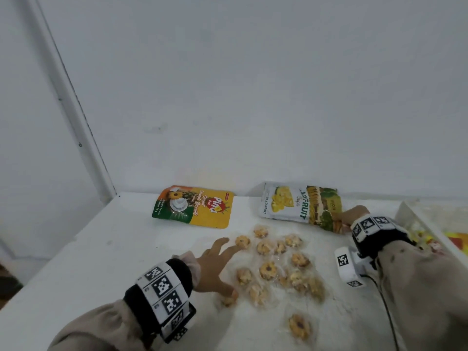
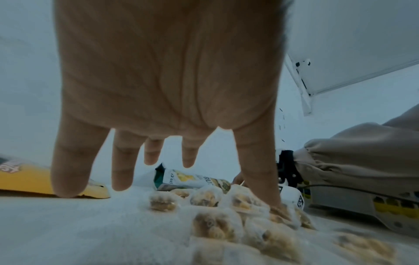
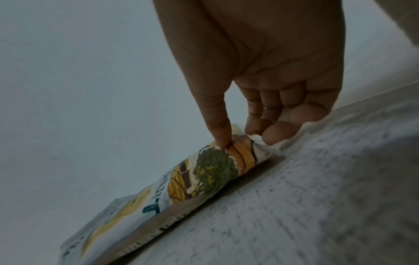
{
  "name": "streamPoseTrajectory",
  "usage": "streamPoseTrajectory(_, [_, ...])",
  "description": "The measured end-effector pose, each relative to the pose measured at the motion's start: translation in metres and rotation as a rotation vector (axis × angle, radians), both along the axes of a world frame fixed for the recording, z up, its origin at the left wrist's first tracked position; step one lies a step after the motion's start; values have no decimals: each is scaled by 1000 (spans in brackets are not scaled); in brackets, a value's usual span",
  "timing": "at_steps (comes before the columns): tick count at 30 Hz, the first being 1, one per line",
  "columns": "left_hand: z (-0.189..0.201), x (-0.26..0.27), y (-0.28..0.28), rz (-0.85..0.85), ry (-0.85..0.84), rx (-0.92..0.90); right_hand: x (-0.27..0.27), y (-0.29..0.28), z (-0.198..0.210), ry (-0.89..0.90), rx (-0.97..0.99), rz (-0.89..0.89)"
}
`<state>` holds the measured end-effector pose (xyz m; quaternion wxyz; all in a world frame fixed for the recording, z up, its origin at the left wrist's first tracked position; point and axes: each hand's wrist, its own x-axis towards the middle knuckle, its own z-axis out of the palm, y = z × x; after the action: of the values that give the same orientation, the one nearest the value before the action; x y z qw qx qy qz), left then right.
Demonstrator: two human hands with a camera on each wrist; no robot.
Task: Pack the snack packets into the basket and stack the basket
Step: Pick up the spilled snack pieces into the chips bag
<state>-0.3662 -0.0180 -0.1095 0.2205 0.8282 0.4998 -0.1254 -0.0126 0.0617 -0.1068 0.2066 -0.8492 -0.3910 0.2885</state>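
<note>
Several small clear-wrapped biscuit packets (image 1: 268,268) lie scattered mid-table. My left hand (image 1: 222,264) is spread over their left side with straight fingers. Its thumb (image 2: 260,170) presses on one small packet (image 2: 278,213) at the near left of the pile. A white jackfruit chips packet (image 1: 298,203) lies flat near the wall. My right hand (image 1: 342,221) pinches that packet's right end (image 3: 240,148) between thumb and fingertips (image 3: 278,132). An orange-yellow pineapple biscuit packet (image 1: 192,206) lies untouched at the back left. The white basket (image 1: 405,211) stands at the right edge.
The basket holds yellow and red wrappers, partly cut off by the frame. A white wall runs behind the table and a white post rises at its back left corner. A black cable trails from the right wrist camera (image 1: 347,267) across the table.
</note>
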Motion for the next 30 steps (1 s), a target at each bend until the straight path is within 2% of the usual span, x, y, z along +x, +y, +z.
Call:
streamPoseTrajectory(9, [2, -9, -16, 54, -126, -9, -20, -13, 10, 25, 116, -15])
streamPoseTrajectory(11, [4, -12, -19, 60, -157, 2, -23, -13, 18, -24, 154, 46])
streamPoseTrajectory(14, [12, -18, -21, 85, -198, 33, -26, -17, 34, -35, 346, 138])
streamPoseTrajectory(19, [30, -20, -27, 66, -318, 261, -55, -51, 75, -75, 674, 89])
streamPoseTrajectory(25, [51, -22, -37, 63, -511, 497, -148, -117, 116, 2, 989, 191])
streamPoseTrajectory(27, [59, -31, -48, 44, -568, 545, -188, -137, 116, 10, 1059, 258])
streamPoseTrajectory(30, [65, -54, -60, 36, -600, 592, -250, -155, 100, 148, 1039, 337])
